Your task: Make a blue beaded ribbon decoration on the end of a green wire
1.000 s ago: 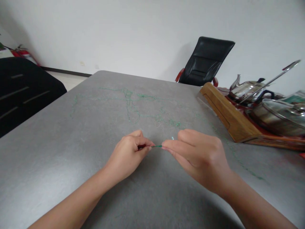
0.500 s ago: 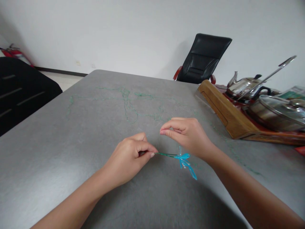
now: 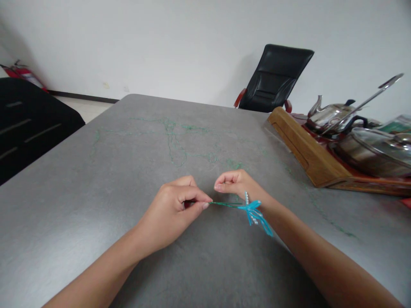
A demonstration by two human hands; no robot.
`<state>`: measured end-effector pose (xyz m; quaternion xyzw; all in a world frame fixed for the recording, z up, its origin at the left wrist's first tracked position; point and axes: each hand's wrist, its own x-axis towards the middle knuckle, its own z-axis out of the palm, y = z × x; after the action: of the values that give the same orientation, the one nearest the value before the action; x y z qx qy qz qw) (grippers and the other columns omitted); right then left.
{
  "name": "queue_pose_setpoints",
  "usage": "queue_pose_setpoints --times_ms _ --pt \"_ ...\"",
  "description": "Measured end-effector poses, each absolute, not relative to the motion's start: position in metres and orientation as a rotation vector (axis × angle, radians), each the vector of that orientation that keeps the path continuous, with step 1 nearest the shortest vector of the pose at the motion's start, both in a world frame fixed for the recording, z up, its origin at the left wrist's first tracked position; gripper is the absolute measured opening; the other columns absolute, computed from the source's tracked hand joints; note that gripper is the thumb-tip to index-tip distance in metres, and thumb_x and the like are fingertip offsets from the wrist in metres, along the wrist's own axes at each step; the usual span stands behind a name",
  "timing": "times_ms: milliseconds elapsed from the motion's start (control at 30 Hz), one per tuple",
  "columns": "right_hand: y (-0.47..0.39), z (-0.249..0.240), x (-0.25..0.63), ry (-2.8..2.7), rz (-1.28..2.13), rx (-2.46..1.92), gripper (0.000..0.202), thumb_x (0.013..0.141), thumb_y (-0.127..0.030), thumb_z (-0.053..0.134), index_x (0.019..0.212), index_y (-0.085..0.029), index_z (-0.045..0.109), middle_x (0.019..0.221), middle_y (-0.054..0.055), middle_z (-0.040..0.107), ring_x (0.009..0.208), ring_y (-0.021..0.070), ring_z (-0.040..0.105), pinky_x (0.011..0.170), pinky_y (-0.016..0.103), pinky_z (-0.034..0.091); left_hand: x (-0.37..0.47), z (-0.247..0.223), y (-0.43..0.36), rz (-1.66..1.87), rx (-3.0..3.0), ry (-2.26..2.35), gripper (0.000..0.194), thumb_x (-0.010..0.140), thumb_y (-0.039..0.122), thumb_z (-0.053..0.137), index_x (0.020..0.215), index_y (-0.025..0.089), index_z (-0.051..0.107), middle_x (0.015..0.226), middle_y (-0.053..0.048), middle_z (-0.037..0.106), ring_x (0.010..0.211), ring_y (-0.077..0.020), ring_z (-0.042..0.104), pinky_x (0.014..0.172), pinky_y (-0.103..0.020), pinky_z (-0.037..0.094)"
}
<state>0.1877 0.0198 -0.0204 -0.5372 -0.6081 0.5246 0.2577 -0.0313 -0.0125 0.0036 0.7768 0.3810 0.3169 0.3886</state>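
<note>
My left hand (image 3: pixel 180 209) pinches the thin green stem (image 3: pixel 224 204) of a flower between thumb and fingertips. The stem lies nearly level and points right. At its far end are bright blue looped petals (image 3: pixel 255 209) with clear beaded strands, in front of my right wrist. My right hand (image 3: pixel 236 182) is just beyond the stem, its thumb and fingers pinched together on green thread too fine to follow clearly at the fingertips. More green thread (image 3: pixel 236 164) lies on the table behind that hand.
Loose green thread (image 3: pixel 170 126) trails in tangles over the grey table (image 3: pixel 80 205). At the right stands a wooden tray (image 3: pixel 305 145) with a steel kettle (image 3: pixel 332 114) and a lidded pot (image 3: pixel 379 149). A black chair (image 3: pixel 276 77) is beyond the table.
My right hand has come down and nearer to the stem, now behind it. The blue petals have shifted slightly right and up. My left hand keeps its pinch.
</note>
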Motion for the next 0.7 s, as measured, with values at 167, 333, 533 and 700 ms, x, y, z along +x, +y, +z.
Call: queue_pose_setpoints --times_ms 167,333,533,700 --pt "0.001 -0.037 0.181 -1.463 1.579 -1.39 0.021 0.066 -0.037 0.072 0.066 -0.017 0.066 0.06 -0.002 0.053 0.056 0.0105 0.043 0.054 0.024 0.031 -0.03 0.005 -0.01 0.867 1.905 1.061 0.015 0.083 0.013 0.062 0.081 0.02 0.075 0.066 0.002 0.053 0.061 -0.0091 0.049 0.055 -0.022 0.034" --pt "-0.022 -0.038 0.179 -1.435 1.574 -1.417 0.019 0.068 -0.035 0.069 0.065 -0.017 0.063 0.059 -0.003 0.05 0.058 0.0109 0.042 0.057 0.025 0.031 -0.031 0.005 -0.009 0.936 1.842 1.141 0.016 0.083 0.016 0.061 0.086 0.02 0.077 0.065 0.002 0.051 0.059 -0.0097 0.047 0.054 -0.023 0.034" --pt "-0.061 -0.01 0.174 -1.797 1.212 -1.5 0.02 0.087 -0.029 0.055 0.073 -0.018 0.065 0.057 -0.004 0.051 0.054 0.01 0.045 0.053 0.023 0.03 -0.033 0.003 -0.005 0.931 1.739 1.198 0.015 0.081 0.019 0.062 0.083 0.019 0.077 0.064 0.002 0.052 0.061 -0.0111 0.048 0.058 -0.025 0.035" --pt "-0.084 0.019 0.166 -2.233 0.378 -1.279 0.026 0.091 -0.012 0.047 0.073 -0.016 0.065 0.054 -0.002 0.05 0.051 0.0106 0.045 0.051 0.027 0.027 -0.031 0.002 -0.008 0.864 1.774 1.243 0.015 0.082 0.018 0.062 0.084 0.019 0.077 0.066 0.002 0.053 0.061 -0.0114 0.049 0.058 -0.025 0.035"
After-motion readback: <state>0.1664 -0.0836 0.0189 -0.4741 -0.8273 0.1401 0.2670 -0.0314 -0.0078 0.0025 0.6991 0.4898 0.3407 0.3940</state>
